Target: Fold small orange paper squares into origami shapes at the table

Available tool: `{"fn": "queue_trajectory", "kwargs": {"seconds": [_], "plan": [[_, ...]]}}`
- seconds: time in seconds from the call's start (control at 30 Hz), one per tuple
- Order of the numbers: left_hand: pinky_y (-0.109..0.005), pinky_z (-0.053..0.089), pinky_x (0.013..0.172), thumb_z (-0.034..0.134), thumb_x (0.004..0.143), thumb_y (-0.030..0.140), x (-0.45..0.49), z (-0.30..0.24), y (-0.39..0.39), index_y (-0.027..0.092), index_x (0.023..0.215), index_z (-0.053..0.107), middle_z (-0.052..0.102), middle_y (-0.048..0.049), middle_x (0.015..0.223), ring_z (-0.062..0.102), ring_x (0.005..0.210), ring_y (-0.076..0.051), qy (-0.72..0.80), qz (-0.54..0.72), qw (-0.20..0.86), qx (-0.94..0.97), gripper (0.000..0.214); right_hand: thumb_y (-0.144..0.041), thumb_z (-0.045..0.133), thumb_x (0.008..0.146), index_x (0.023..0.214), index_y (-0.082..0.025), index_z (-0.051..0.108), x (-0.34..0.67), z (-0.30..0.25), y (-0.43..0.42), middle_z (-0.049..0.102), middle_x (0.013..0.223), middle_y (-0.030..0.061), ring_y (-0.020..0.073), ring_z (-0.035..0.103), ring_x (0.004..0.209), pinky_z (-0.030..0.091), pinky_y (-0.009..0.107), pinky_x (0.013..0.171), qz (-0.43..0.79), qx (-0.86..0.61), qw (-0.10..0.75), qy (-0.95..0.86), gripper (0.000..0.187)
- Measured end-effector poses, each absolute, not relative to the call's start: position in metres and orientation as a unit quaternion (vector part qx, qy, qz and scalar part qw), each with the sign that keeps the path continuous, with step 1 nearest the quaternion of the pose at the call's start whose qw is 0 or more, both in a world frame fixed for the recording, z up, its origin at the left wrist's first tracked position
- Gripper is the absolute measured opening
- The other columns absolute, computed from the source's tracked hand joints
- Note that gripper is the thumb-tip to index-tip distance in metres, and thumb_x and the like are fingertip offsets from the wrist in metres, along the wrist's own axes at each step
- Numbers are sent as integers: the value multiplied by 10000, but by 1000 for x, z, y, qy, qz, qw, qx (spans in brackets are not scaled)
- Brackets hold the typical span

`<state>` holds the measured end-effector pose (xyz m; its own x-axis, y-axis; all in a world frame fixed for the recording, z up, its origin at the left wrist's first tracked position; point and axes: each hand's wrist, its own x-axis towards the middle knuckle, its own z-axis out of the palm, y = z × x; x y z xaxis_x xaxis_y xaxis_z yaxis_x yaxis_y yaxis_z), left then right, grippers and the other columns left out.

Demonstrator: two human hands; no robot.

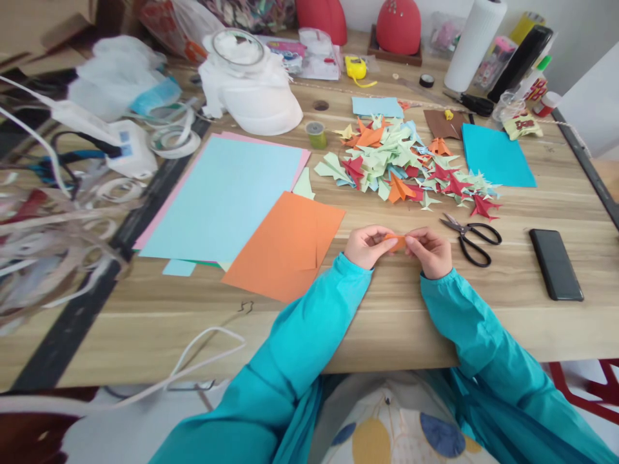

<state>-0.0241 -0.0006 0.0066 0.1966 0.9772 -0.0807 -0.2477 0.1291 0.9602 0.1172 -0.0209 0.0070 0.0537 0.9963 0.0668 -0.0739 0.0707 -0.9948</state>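
Observation:
Between my two hands is a small piece of folded orange paper, held a little above the table near its front. My left hand pinches its left end with thumb and fingers. At the other end, my right hand grips it the same way. The paper's folds are partly covered by the fingertips. Just beyond the hands lies a heap of folded paper figures in pale green, orange, red and blue. Orange paper sheets lie to the left of my left hand. Black-handled scissors rest to the right of my right hand.
Light blue paper lies on pink sheets at left. A phone is at right, bright blue paper behind it. A white cap, a yellow tape measure and a white roll stand at the back. Cords clutter the left.

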Motion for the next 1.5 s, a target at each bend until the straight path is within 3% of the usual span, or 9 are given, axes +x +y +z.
{"fn": "queue_trajectory", "kwargs": {"seconds": [0.2, 0.6, 1.0, 1.3, 1.5], "plan": [[-270, 532, 538, 745, 524, 355, -23, 0, 0, 120, 696, 661, 673, -42, 621, 619, 547, -145, 412, 475, 626, 462, 303, -322, 740, 596, 686, -178, 633, 119, 5, -16, 599, 590, -11, 75, 500, 464, 426, 225, 457, 461, -468, 570, -494, 200], [-265, 528, 590, 715, 586, 336, -27, 3, 0, 149, 691, 695, 693, -44, 675, 636, 614, -155, 403, 470, 590, 519, 216, -262, 704, 655, 656, -193, 646, 122, 4, -16, 560, 630, -2, 89, 491, 539, 398, 242, 502, 443, -425, 568, -548, 90], [-222, 463, 528, 710, 584, 306, -26, 6, -1, 153, 629, 684, 667, -22, 620, 567, 560, -111, 411, 470, 555, 549, 162, -311, 601, 757, 483, -174, 549, 125, 3, -18, 471, 482, -23, 92, 427, 498, 327, 256, 510, 441, -435, 568, -542, 311], [-246, 463, 545, 728, 563, 328, -26, 9, -4, 151, 615, 667, 655, -21, 602, 570, 558, -121, 437, 480, 559, 516, 194, -363, 630, 723, 574, -196, 609, 124, 1, -16, 523, 517, -15, 97, 446, 476, 352, 261, 484, 434, -440, 577, -534, 224], [-244, 449, 544, 718, 580, 353, -26, 6, -2, 150, 585, 648, 654, -37, 632, 571, 582, -124, 381, 481, 565, 552, 215, -342, 714, 630, 599, -196, 630, 121, 9, -18, 575, 590, 1, 116, 513, 562, 415, 278, 553, 440, -438, 548, -561, 171]]}}
